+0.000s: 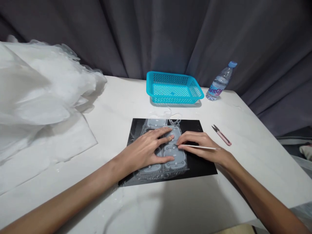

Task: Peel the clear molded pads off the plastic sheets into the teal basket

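"What takes up the most room?"

"A dark grey cloth curtain point(170, 35), hanging in soft folds beyond the left hand point(148, 146) and the right hand point(202, 143). Beneath both spreads a smooth white tabletop point(248, 136)."

"And over to the left hand's left?"

"A billowing white pile point(48, 84), thin, crumpled and partly see-through."

"What lies right under the hands?"

"A flat black sheet point(200, 167). On it, below the left hand, is a clear film point(175, 157), wrinkled at its edges, with grey round-cornered panels."

"Farther off?"

"Beyond both hands, a turquoise basket point(149, 91), oblong and perforated; beyond the right hand, to its right, a clear bottle point(220, 83) with a blue cap."

"How are the hands set?"

"The left rests palm down on the film, fingers spread, gripping nothing. The right has its fingers drawn together in a pinch."

"And the small things?"

"Pinkish snips point(222, 135) with dark pointed blades lie just right of the right hand. Smallest is the slim white stick point(202, 147) in that pinch, over the film's edge."
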{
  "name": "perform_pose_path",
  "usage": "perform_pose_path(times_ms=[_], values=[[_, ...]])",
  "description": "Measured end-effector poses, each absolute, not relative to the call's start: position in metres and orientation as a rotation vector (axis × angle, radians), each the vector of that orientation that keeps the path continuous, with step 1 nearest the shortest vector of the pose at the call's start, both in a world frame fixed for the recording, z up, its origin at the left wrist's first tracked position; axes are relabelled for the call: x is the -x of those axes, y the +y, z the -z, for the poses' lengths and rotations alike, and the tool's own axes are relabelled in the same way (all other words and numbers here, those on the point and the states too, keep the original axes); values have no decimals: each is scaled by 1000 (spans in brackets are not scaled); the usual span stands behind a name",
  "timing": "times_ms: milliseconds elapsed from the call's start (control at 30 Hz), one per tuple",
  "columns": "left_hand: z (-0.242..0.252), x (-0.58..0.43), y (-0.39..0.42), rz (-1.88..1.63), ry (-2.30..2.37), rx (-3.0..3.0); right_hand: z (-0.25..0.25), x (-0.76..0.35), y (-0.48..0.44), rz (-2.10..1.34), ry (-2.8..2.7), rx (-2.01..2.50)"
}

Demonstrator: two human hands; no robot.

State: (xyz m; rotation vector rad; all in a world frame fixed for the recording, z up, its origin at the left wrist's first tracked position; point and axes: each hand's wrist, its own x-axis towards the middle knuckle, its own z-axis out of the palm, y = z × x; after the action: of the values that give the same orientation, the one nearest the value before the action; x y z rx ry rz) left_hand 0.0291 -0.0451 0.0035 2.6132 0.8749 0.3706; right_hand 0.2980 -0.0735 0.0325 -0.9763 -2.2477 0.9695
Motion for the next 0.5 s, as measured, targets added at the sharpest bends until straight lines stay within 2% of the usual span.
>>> perform_pose_path(times_ms=[500], values=[[-10,-29,-46,-343,921,-2630,-29,-297,-73,-905,-2351,922]])
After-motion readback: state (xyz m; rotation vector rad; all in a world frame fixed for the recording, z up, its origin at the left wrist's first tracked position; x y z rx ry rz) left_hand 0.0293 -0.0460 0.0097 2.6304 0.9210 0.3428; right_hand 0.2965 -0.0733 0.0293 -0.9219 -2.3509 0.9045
